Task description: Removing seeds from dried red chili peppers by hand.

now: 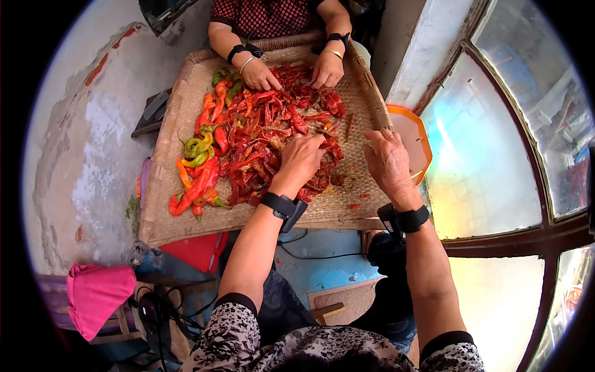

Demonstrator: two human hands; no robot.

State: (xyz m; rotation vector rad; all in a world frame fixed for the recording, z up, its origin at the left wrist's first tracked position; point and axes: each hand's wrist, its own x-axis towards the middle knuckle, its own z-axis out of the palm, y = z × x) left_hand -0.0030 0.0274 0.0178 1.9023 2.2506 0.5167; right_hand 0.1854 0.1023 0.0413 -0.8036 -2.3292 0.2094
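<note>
A woven tray (161,211) holds a heap of dried red chillies (248,152). Fresh red and orange peppers (204,186) and curled green ones (195,149) lie along its left side. My left hand (300,158) is in the middle of the heap, fingers bent and closed among dried chillies; what they hold is hidden. My right hand (387,164) is over the tray's right side near the rim, palm down, fingers loosely bent and apart, with nothing visible in them. Across the tray, another person's two hands (260,77) (328,68) touch the chillies at the far side.
An orange-rimmed container (418,127) stands beyond the tray's right edge, beside frosted window panes (480,180). A cracked wall (74,155) is at left. Below are a pink cloth (99,294), black cables (176,313), a red object (195,251) and the blue floor (322,266).
</note>
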